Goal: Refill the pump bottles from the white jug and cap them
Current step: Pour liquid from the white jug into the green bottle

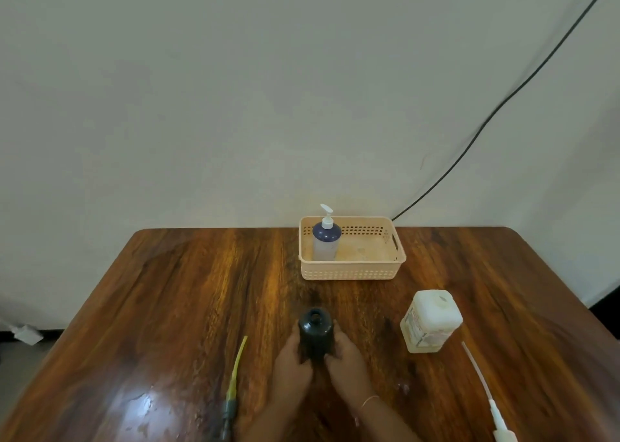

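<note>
Both hands are wrapped around a dark, open-necked bottle standing upright on the table close to the near edge: the left hand is clamped on its left flank and the right hand on its right flank. The bottle's mouth is bare, with no pump fitted. From the bottle, the white jug stands at about three o'clock, near but apart, upright, and no cap is seen on top of it. A yellow-tubed pump with a dark head lies on the table at about eight o'clock, just beside the left hand; a white pump lies farther off at about four o'clock. At twelve o'clock, well apart, a peach basket holds one capped pump bottle, which looks finished. The step in hand appears to be steadying the open dark bottle ahead of filling. The next move likely calls for freeing the right hand to lift the jug while the left keeps the bottle still, then tipping slowly into the narrow neck, since liquid could easily spill onto the wood.
</note>
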